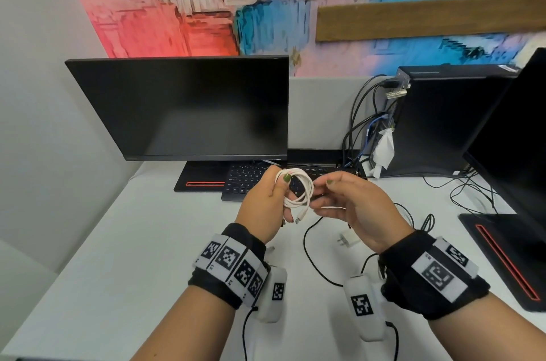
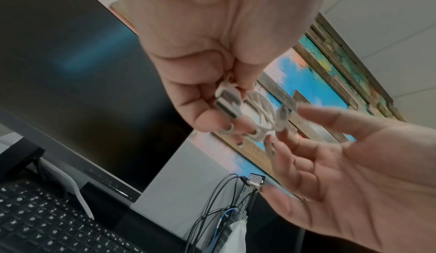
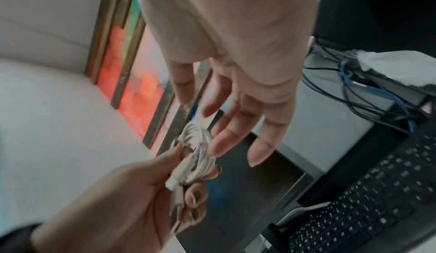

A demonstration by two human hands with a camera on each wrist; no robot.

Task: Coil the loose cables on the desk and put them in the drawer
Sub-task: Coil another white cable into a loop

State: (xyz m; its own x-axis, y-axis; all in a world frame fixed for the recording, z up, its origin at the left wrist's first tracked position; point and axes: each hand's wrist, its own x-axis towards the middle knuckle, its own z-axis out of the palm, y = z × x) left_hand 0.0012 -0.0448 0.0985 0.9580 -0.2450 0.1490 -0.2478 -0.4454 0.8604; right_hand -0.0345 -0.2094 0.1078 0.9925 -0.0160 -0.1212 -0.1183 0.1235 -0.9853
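My left hand (image 1: 270, 198) grips a coiled white cable (image 1: 308, 188) above the desk in front of the keyboard, thumb over the loops. One USB plug (image 1: 299, 217) hangs below that fist. The right hand (image 1: 351, 207) is beside the coil with relaxed, nearly straight fingers, the fingertips touching its right side. The left wrist view shows the coil (image 2: 264, 115) and plug (image 2: 227, 106) in the curled left hand (image 2: 200, 70), and the right hand's palm (image 2: 354, 163). The right wrist view shows the right hand's fingers (image 3: 235, 126) by the coil (image 3: 200, 150). A loose black cable (image 1: 307, 245) lies on the desk (image 1: 118, 242). No drawer is visible.
A white charger plug (image 1: 348, 241) lies under my right hand, with a thin black cable (image 1: 428, 222) to its right. A monitor (image 1: 183, 106) and keyboard (image 1: 248, 180) stand behind my hands. Farther right are a computer tower (image 1: 437, 118), plugged-in cables (image 1: 363, 124) and a second monitor (image 1: 517, 139).
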